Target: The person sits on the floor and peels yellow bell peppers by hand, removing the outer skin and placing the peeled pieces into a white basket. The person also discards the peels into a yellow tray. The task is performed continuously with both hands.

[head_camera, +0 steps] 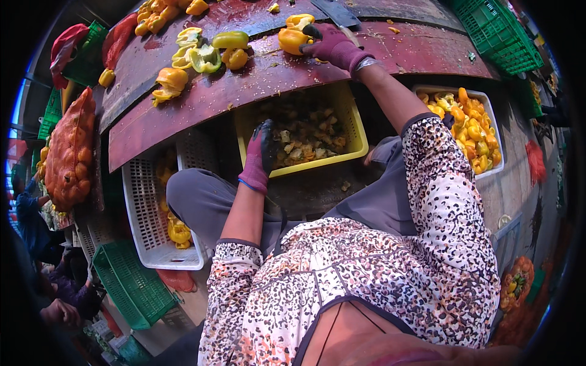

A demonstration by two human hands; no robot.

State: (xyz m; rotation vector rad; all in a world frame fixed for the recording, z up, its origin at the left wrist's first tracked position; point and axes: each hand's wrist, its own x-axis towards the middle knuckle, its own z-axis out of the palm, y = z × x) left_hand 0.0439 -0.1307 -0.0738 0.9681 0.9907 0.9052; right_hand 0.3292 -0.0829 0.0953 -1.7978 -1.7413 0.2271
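My right hand (332, 45), in a purple glove with dark fingertips, is over the red board, thumb and forefinger against orange-yellow bell peppers (293, 40). Its other fingers appear curled round the handle of a broad-bladed knife (338, 13), whose blade points away from me. My left hand (260, 153), gloved alike, is above the left part of a yellow plastic crate (320, 165) under the board's edge; its inner side is dark and whether it holds anything is hidden. Pepper cores and scraps (311, 144) lie in that crate. Cut yellow and green peppers (205, 58) lie on the red board (256, 82).
White crates of yellow peppers stand at left (165, 263) and right (496, 155). A full red mesh sack (71, 155) leans at the left; green crates (132, 283) (501, 34) stand lower left and upper right. Other people (32, 215) are at the far left.
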